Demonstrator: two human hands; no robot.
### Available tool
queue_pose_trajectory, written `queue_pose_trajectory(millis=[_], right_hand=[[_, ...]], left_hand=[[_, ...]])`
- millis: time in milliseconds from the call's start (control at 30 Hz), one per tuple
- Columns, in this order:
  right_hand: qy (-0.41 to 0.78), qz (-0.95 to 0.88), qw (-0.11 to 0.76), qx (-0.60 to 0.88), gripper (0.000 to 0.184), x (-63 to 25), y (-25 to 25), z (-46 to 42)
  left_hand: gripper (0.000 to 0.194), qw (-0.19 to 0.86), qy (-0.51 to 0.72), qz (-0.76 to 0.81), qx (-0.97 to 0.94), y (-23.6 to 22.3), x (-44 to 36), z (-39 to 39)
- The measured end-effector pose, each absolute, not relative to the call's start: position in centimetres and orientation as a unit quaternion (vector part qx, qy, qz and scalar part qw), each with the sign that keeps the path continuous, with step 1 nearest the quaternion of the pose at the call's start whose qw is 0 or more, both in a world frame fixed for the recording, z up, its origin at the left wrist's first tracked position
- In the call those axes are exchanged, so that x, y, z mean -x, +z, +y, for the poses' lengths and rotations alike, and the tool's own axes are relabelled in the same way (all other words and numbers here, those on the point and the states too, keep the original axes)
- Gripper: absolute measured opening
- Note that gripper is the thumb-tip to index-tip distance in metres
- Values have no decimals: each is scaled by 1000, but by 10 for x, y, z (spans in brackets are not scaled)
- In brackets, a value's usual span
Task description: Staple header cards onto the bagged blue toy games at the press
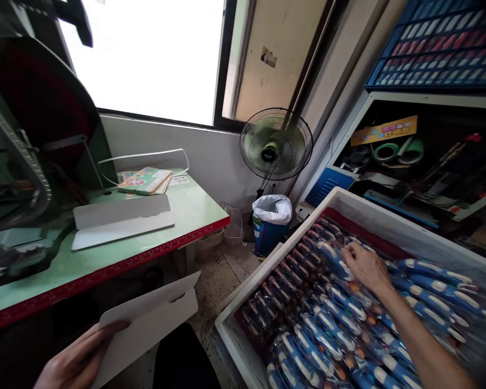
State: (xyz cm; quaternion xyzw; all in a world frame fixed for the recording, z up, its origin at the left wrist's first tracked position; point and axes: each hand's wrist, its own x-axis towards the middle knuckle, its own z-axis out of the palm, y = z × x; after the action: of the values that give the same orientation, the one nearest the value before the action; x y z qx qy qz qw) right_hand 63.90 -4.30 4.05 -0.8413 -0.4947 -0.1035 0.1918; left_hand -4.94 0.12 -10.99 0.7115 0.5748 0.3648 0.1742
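Observation:
My left hand point(79, 359) is at the bottom left, closed on the corner of a white card sheet point(149, 319) with a slot cut in its top edge. My right hand point(364, 265) reaches into a white crate point(372, 210) on the right. Its fingers curl down onto the blue and white packaged items point(319, 329) that fill the crate in rows; whether they grip one I cannot make out.
A green table with a red edge point(146, 243) carries a white card piece point(119, 219), a stack of printed cards point(144, 180) and a dark machine point(28, 162). A standing fan point(276, 143) and a lined bin point(271, 221) stand by the wall. Shelves point(421, 156) hold tape rolls.

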Motion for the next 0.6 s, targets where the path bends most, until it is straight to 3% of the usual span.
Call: queue_pose_trajectory(millis=[233,367,400,433,533,600], right_hand=[[244,-430,540,681,31,-475,42,-19],[469,-303,620,551,36,-369,13,-18],[507,-279,624,525,35,-344,8,-20],[539,-261,624,503,34,-321,4,-23],[595,-248,613,457,32,-267,3,-31],[616,-264,597,441,32,-249,4,-33]], left_hand=[[54,169,313,531,-769,-89,-37,-26],[97,151,322,494,-794,-93,-67,-40],[99,150,337,495,-787,-95,-69,-41],[92,150,358,503,-772,-97,-68,-41],[44,181,427,529,-711,-98,-58,-39],[34,224,459,534,-674,-95,-48,-38]])
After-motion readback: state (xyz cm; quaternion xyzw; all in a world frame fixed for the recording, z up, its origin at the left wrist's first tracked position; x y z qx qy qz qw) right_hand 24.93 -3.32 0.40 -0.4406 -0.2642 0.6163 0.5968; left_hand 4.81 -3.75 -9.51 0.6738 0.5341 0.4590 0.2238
